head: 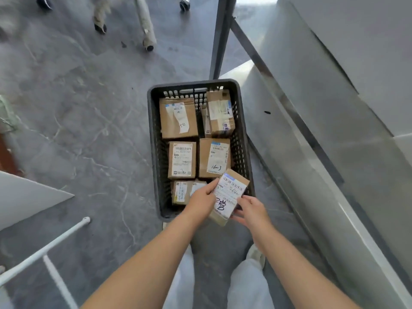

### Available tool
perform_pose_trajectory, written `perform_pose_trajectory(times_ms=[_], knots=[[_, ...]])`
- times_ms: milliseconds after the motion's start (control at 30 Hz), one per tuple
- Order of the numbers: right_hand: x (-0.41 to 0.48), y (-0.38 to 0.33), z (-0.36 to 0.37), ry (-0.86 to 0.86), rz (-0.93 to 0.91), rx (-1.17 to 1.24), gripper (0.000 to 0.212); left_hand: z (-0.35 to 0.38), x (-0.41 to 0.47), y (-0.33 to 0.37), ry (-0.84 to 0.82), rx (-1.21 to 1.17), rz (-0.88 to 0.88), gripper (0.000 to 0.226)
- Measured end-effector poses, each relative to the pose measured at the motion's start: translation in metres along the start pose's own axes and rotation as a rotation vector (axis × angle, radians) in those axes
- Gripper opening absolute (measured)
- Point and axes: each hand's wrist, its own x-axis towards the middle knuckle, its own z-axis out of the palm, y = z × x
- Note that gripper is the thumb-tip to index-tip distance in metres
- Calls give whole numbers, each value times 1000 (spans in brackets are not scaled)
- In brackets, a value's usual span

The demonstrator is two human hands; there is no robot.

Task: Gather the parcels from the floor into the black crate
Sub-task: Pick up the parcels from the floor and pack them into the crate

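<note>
A black slatted crate (153, 139) stands on the grey floor in front of my feet. Several brown cardboard parcels with white labels lie inside it, among them one at the back left (178, 118) and one in the middle right (214, 158). Both hands hold one more labelled parcel (229, 194), tilted over the crate's near right corner. My left hand (201, 200) grips its left edge. My right hand (250, 210) grips its lower right edge, fingers curled under it.
A slanted metal structure (312, 130) runs along the right side, close to the crate. A grey post (220, 39) rises behind the crate. White tubes (44, 248) and a white panel (24, 195) lie at the left. Wheeled legs (148, 44) stand at the top.
</note>
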Motion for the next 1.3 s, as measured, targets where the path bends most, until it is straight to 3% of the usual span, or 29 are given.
perform_pose_trajectory(times_ms=[100, 200, 333, 500, 600, 667, 733, 833, 967, 1067, 1133, 1300], knots=[[42, 12, 17, 41, 21, 8, 24, -15, 49, -6, -82, 59, -50, 45], [76, 31, 34, 66, 54, 46, 31, -19, 87, -17, -134, 194, 18, 36], [110, 50, 50, 137, 123, 155, 47, -7, 121, -44, -14, 317, 45, 30], [134, 60, 65, 289, 158, 247, 54, 4, 135, -67, 65, 104, 25, 29], [149, 65, 72, 383, 120, 238, 71, 8, 147, -78, 67, 145, 41, 29], [162, 72, 76, 412, 48, 190, 94, 11, 154, -81, 194, 212, 47, 24], [171, 75, 81, 405, 24, 138, 103, 14, 161, -84, 361, 298, 65, 17], [186, 75, 86, 321, 93, 56, 86, 18, 171, -94, 437, 366, 76, 30], [196, 62, 87, 209, 211, -65, 58, 22, 178, -99, 187, 590, 30, 27], [183, 39, 81, 176, 242, -154, 24, 22, 166, -92, 151, 550, -55, 25], [168, 28, 77, 128, 174, -289, 15, 20, 153, -80, 177, 441, -67, 24], [102, -17, 78, 50, -220, -572, 26, 5, 103, -18, 330, 418, 70, 34]])
